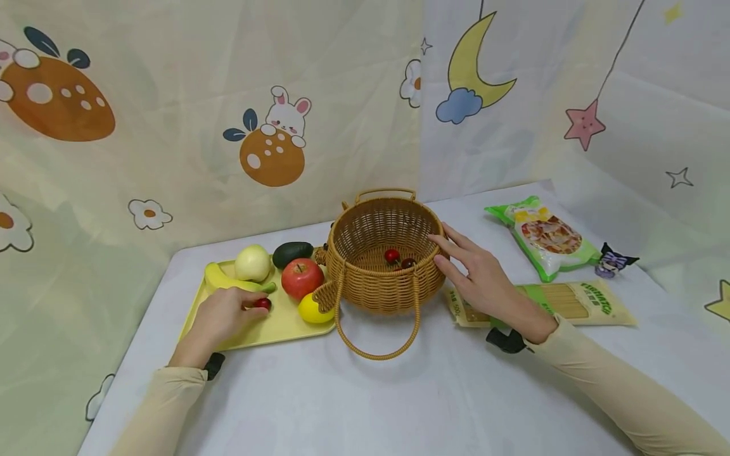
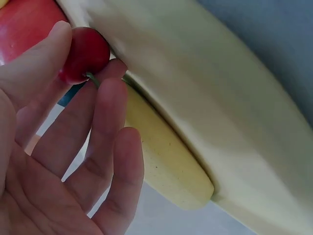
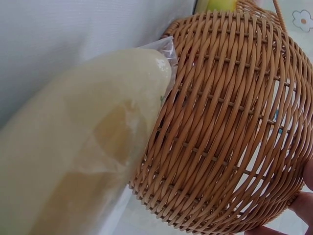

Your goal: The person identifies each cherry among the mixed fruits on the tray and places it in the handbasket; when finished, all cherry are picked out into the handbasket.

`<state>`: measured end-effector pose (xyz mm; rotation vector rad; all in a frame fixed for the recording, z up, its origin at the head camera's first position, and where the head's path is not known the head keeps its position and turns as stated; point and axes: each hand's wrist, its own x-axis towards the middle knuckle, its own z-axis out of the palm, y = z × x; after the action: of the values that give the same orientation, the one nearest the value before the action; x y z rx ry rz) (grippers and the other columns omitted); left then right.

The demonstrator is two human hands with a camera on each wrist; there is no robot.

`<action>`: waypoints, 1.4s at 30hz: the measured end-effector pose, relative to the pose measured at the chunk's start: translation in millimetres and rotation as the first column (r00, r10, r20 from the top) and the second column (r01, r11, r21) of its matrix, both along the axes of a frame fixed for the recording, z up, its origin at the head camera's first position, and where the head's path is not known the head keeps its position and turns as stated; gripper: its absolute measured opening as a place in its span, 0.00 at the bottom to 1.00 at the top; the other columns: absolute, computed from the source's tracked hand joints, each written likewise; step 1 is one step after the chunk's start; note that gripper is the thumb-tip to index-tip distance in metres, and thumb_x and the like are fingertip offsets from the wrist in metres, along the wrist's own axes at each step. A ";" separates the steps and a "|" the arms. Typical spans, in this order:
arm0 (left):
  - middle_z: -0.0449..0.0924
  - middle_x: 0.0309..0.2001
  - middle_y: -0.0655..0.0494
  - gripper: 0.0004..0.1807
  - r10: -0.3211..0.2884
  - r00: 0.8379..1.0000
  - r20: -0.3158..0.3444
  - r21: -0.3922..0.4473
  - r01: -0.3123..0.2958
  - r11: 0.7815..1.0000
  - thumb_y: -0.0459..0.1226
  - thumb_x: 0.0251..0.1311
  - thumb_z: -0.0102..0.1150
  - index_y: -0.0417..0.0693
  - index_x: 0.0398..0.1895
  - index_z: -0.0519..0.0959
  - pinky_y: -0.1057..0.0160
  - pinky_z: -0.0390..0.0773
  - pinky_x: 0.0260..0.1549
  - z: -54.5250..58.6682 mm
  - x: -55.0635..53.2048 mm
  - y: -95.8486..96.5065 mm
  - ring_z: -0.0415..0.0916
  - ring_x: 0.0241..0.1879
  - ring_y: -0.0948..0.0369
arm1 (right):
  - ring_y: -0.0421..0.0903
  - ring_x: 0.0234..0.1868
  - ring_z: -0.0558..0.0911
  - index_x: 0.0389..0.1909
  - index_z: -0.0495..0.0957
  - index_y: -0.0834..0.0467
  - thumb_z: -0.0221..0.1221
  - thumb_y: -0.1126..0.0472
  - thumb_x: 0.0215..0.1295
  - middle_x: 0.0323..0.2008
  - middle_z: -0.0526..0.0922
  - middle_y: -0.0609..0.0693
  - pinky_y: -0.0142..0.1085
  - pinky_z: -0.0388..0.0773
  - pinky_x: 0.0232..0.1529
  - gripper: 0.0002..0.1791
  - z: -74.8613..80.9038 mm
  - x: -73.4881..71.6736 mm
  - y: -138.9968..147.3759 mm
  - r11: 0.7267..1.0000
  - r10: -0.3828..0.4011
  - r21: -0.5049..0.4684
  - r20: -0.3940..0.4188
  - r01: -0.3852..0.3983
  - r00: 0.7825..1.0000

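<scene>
My left hand (image 1: 222,315) is over the yellow tray (image 1: 279,334), pinching a red cherry (image 2: 90,55) between thumb and fingertips; its green stem shows in the left wrist view. Around it on the tray lie a banana (image 1: 219,277), a pale green round fruit (image 1: 253,263), a dark green avocado (image 1: 293,254), a red apple (image 1: 302,278) and a lemon (image 1: 313,309). To the right stands a wicker basket (image 1: 376,292) with several cherries (image 1: 391,256) inside. My right hand (image 1: 485,278) touches the basket's right rim with fairly straight fingers.
Under my right forearm lies a pack of noodles (image 1: 570,301). Behind it are a green and white food bag (image 1: 547,234) and a small purple and black figurine (image 1: 613,261). One basket handle (image 1: 379,356) hangs down in front; the other stands at the back.
</scene>
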<state>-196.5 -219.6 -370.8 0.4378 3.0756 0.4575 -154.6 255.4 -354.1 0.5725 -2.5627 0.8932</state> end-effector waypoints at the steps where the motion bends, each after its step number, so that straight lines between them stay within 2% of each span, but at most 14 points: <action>1: 0.90 0.46 0.47 0.22 0.002 1.000 -0.001 -0.001 -0.002 1.000 0.47 0.58 0.74 0.54 0.56 0.87 0.60 0.73 0.30 -0.8 0.0 -0.2 0.81 0.38 0.52 | 0.62 0.67 0.77 0.75 0.69 0.53 0.50 0.53 0.81 0.80 0.59 0.59 0.37 0.71 0.31 0.26 0.0 0.0 -0.1 1.000 0.001 0.001 0.001 -0.001 1.000; 6: 0.90 0.46 0.47 0.22 -0.003 1.000 -0.007 0.002 0.003 1.000 0.46 0.58 0.74 0.53 0.55 0.87 0.62 0.69 0.28 -1.5 -0.9 0.1 0.80 0.35 0.54 | 0.63 0.69 0.75 0.75 0.68 0.52 0.51 0.53 0.81 0.80 0.59 0.60 0.46 0.78 0.41 0.26 0.3 -0.1 -0.2 1.000 -0.008 0.005 0.011 0.008 1.000; 13: 0.90 0.47 0.46 0.22 0.001 1.000 0.008 0.014 -0.001 1.000 0.45 0.58 0.75 0.52 0.56 0.87 0.62 0.66 0.26 -0.4 -1.3 1.2 0.76 0.32 0.56 | 0.62 0.74 0.70 0.76 0.68 0.51 0.51 0.52 0.81 0.80 0.59 0.59 0.52 0.79 0.48 0.26 0.4 -0.5 -0.1 1.000 -0.017 0.000 0.024 0.017 1.000; 17: 0.90 0.48 0.45 0.23 0.006 1.000 -0.001 0.022 -0.006 1.000 0.45 0.57 0.75 0.51 0.56 0.87 0.62 0.66 0.26 0.6 -1.1 1.8 0.75 0.32 0.56 | 0.63 0.75 0.68 0.76 0.68 0.50 0.51 0.52 0.81 0.80 0.59 0.59 0.58 0.77 0.57 0.26 0.9 -0.6 0.2 1.000 -0.018 -0.007 0.030 0.018 0.999; 21: 0.90 0.48 0.45 0.22 0.010 1.000 -0.006 0.018 -0.010 1.000 0.45 0.57 0.75 0.51 0.56 0.87 0.62 0.67 0.27 0.4 -0.9 2.6 0.76 0.33 0.55 | 0.63 0.74 0.70 0.75 0.68 0.51 0.51 0.52 0.81 0.80 0.59 0.60 0.58 0.78 0.57 0.26 1.0 -0.5 0.1 1.000 -0.015 -0.006 0.014 0.015 1.000; 24: 0.90 0.48 0.45 0.23 0.011 1.000 0.001 0.012 -0.011 1.000 0.45 0.58 0.74 0.51 0.56 0.87 0.63 0.67 0.27 -0.5 -0.4 2.4 0.77 0.34 0.55 | 0.63 0.69 0.75 0.75 0.69 0.52 0.51 0.53 0.81 0.79 0.60 0.60 0.49 0.81 0.43 0.26 0.2 0.0 -0.2 1.000 -0.009 -0.004 0.000 0.009 1.000; 26: 0.90 0.48 0.45 0.23 0.010 1.000 0.003 0.007 -0.010 1.000 0.45 0.58 0.74 0.52 0.56 0.87 0.63 0.68 0.28 -1.2 0.1 1.7 0.78 0.34 0.55 | 0.62 0.66 0.77 0.75 0.69 0.52 0.51 0.53 0.81 0.79 0.60 0.60 0.43 0.77 0.35 0.25 -0.1 0.2 -0.3 1.000 -0.005 -0.003 -0.006 0.005 1.000; 28: 0.90 0.48 0.46 0.23 0.004 1.000 0.001 0.001 -0.004 1.000 0.46 0.57 0.75 0.52 0.56 0.87 0.63 0.69 0.28 -1.5 0.5 0.9 0.78 0.35 0.54 | 0.62 0.66 0.78 0.75 0.69 0.52 0.51 0.53 0.81 0.79 0.60 0.60 0.40 0.73 0.32 0.25 -0.5 0.3 -0.3 1.000 -0.004 -0.005 -0.007 0.004 1.000; 30: 0.90 0.47 0.47 0.22 -0.005 1.000 -0.001 -0.003 0.005 1.000 0.46 0.57 0.75 0.53 0.56 0.87 0.63 0.69 0.28 -1.5 0.5 0.2 0.79 0.36 0.54 | 0.62 0.68 0.76 0.75 0.69 0.52 0.51 0.53 0.81 0.79 0.60 0.60 0.43 0.76 0.37 0.25 -0.9 0.3 -0.5 1.000 -0.004 -0.005 -0.007 0.004 1.000; 33: 0.91 0.47 0.49 0.22 -0.016 1.000 0.009 -0.005 0.016 1.000 0.46 0.57 0.75 0.53 0.55 0.87 0.62 0.69 0.29 -0.6 0.2 -0.6 0.79 0.35 0.55 | 0.63 0.72 0.72 0.75 0.69 0.52 0.51 0.53 0.81 0.79 0.60 0.60 0.52 0.79 0.49 0.25 -1.2 0.3 -0.7 1.000 -0.002 -0.008 -0.005 0.002 1.000; 36: 0.90 0.48 0.49 0.21 -0.032 0.999 0.031 0.001 0.032 0.999 0.46 0.57 0.74 0.53 0.55 0.88 0.62 0.66 0.28 2.0 -0.1 -1.0 0.76 0.33 0.56 | 0.64 0.74 0.70 0.75 0.69 0.52 0.51 0.53 0.80 0.80 0.59 0.60 0.59 0.77 0.58 0.26 -1.1 0.8 -0.8 1.000 -0.004 -0.015 0.007 0.004 1.000; 39: 0.90 0.47 0.49 0.21 -0.054 0.998 0.035 0.013 0.053 0.998 0.45 0.57 0.75 0.54 0.55 0.88 0.62 0.68 0.30 6.4 -0.7 -1.9 0.75 0.33 0.58 | 0.64 0.74 0.69 0.75 0.69 0.52 0.52 0.52 0.80 0.79 0.59 0.60 0.62 0.75 0.61 0.26 -0.9 1.2 -0.5 1.000 -0.005 -0.015 0.007 0.005 1.000; 42: 0.91 0.45 0.52 0.21 -0.073 0.997 0.033 0.028 0.072 0.997 0.44 0.56 0.75 0.55 0.54 0.88 0.62 0.71 0.32 14.4 -1.6 -2.1 0.77 0.35 0.59 | 0.64 0.72 0.71 0.75 0.69 0.52 0.51 0.53 0.80 0.79 0.60 0.61 0.58 0.78 0.54 0.26 -0.1 1.3 -0.5 1.000 -0.005 -0.014 -0.001 0.005 1.000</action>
<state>-198.0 -221.6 -356.5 0.5341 3.0127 0.4996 -153.3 254.9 -354.2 0.5622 -2.5535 0.9081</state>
